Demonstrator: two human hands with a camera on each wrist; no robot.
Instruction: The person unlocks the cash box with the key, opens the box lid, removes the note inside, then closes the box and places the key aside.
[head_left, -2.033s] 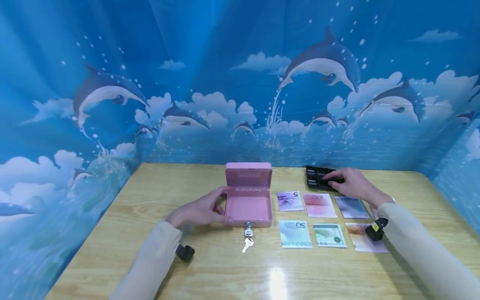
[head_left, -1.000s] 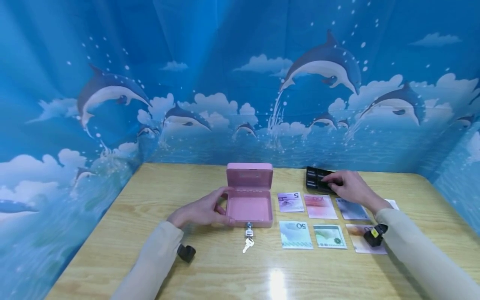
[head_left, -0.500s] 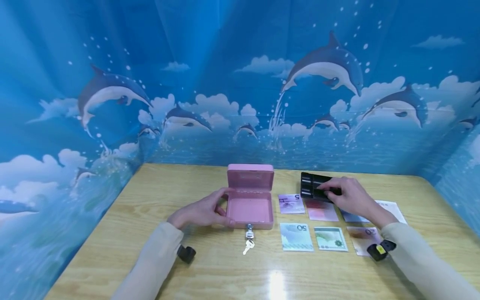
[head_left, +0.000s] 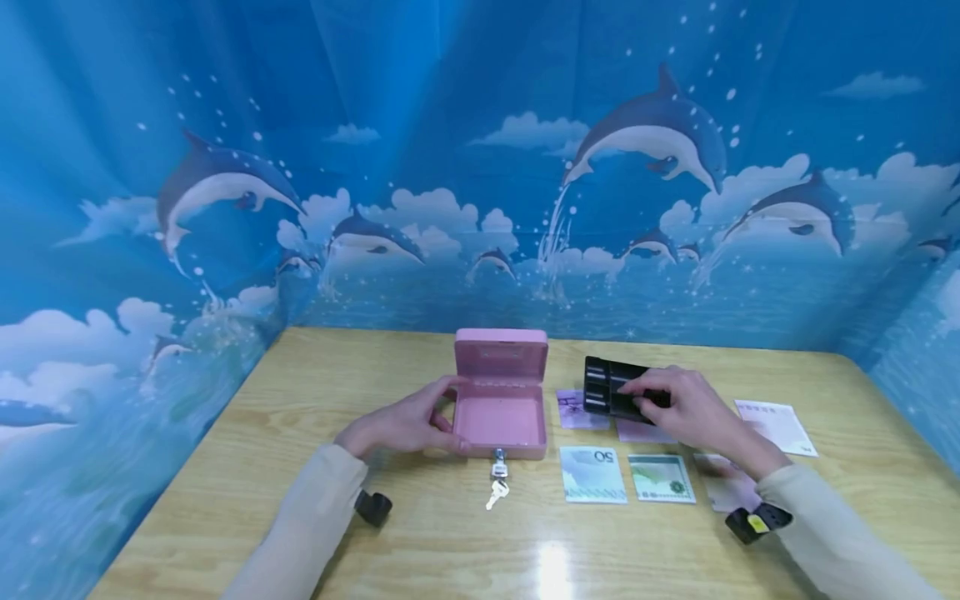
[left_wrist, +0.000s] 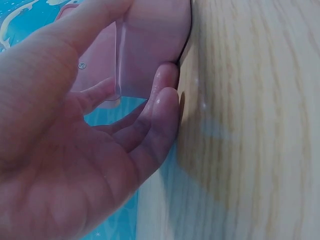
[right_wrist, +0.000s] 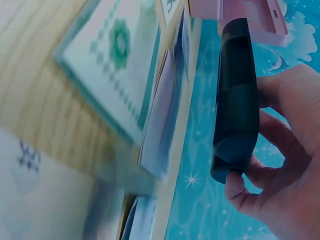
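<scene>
A pink cash box (head_left: pixel 517 451) stands with its lid (head_left: pixel 501 354) raised, and its inside looks bare. My left hand (head_left: pixel 408 417) holds the box by its left side, thumb at the front corner and fingers along the side, as the left wrist view (left_wrist: pixel 150 45) also shows. My right hand (head_left: pixel 693 417) pinches a black coin tray (head_left: pixel 598 385) between thumb and fingers. In the right wrist view the tray (right_wrist: pixel 237 100) is seen edge-on, raised off the table. It hangs over the purple 5 note (head_left: pixel 573 417) and hides part of the note row.
A small lock with keys (head_left: pixel 497 494) hangs at the box's front. Nearer me lie a 50 note (head_left: pixel 592 475), a green note (head_left: pixel 662 478) and a brownish note (head_left: pixel 723 485). A pale note (head_left: pixel 780 427) lies far right. A dolphin-print curtain (head_left: pixel 480 208) borders the table.
My right hand has lifted the black coin tray from the back of the table and brought it left and nearer, over the notes. The left hand stays on the box.
</scene>
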